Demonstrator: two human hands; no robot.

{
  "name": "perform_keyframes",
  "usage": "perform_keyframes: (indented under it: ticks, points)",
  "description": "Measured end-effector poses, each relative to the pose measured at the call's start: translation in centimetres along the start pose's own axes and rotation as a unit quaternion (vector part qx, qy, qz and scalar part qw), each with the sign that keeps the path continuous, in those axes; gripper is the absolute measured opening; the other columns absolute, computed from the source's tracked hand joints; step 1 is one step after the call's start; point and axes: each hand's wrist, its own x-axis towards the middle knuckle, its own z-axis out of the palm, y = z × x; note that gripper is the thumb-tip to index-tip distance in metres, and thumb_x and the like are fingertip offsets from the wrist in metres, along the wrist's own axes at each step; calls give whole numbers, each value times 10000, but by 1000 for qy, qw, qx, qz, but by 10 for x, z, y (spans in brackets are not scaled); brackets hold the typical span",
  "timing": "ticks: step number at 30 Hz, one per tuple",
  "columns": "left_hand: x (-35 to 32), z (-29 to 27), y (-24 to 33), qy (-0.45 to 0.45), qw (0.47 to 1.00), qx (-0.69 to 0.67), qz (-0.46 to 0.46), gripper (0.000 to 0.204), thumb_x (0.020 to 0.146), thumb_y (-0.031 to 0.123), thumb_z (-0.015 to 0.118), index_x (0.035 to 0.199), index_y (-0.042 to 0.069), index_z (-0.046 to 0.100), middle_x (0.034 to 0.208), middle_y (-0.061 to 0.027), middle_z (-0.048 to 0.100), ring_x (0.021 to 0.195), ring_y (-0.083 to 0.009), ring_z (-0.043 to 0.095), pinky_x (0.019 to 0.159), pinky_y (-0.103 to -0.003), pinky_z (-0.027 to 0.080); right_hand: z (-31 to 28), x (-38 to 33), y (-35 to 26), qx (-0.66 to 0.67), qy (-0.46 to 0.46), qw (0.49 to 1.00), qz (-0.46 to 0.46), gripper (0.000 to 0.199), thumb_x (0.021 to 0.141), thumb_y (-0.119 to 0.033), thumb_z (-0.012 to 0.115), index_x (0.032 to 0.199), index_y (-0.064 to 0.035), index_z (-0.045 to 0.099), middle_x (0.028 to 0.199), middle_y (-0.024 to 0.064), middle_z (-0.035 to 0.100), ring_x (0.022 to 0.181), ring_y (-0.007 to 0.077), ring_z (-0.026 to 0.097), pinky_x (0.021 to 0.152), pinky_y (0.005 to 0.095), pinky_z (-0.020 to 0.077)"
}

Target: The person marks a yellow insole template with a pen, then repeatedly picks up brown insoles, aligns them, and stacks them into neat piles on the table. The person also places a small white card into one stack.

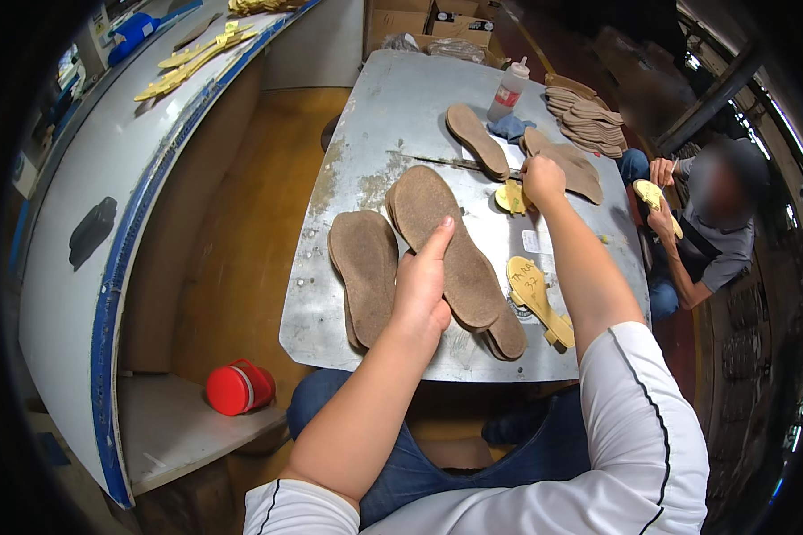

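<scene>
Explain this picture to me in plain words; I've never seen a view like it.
These are a person's two bare hands. A wide fisheye camera on that person's head looks down at them, so straight edges bend; there is only this one view.

The left hand holds brown sole-shaped pieces, its thumb on top. The right hand is stretched across the grey table, beside a larger brown piece and a small yellow piece; whether it grips anything is hard to tell.

Also on the table are another brown pair, a yellow pattern, a squeeze bottle and a blue cloth. At the right, a co-worker holds another yellow piece.
</scene>
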Motion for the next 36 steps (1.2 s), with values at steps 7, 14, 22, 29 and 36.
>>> perform_keyframes:
  ticks: [7, 14, 22, 29, 36]
  points:
    - [-5, 1, -6, -26, 999, 20, -11, 684, 999, 328, 897, 1501, -43, 617, 1455, -188, 702, 1344, -324, 686, 1159, -510, 565, -5, -8, -6, -61, 19, 994, -93, 212, 1004, -138, 672, 1122, -49, 823, 1209, 184, 794, 1110, 404, 764, 987, 519, 609]
    - [-1, 3, -11, -26, 995, 82, 53, 848, 1025, 402, 870, 1578, -98, 466, 1486, -226, 667, 1377, -323, 665, 1146, -482, 569, -123, -67, -39, 432, -137, 891, -26, 166, 1070, -190, 716, 1095, -31, 759, 916, -14, 730, 897, 127, 676, 793, 300, 519]
    - [-9, -4, -35, -126, 974, 180, 60, 1151, 951, 869, 643, 1548, -104, 502, 1424, -208, 681, 1308, -293, 702, 1095, -444, 596, -195, -182, -89, 428, -110, 891, -101, 187, 1042, -185, 730, 1007, -3, 761, 851, 40, 722, 788, 118, 648, 717, 333, 532]
    - [-13, -4, -42, -106, 972, 193, 82, 629, 1097, 484, 769, 1423, -40, 645, 1239, -142, 777, 1077, -223, 765, 934, -401, 632, -215, -214, -92, 450, -133, 877, -103, 165, 1014, -141, 741, 1013, 24, 746, 943, 137, 723, 870, 229, 686, 816, 395, 559]
    - [-8, -3, -33, -69, 911, 352, 203, 766, 946, 493, 899, 1303, -142, 664, 1233, -288, 771, 1080, -318, 785, 909, -397, 629, -248, -271, -123, 379, -28, 873, -304, 91, 994, -68, 700, 1043, -3, 661, 1017, 193, 668, 1018, 437, 653, 898, 519, 534]
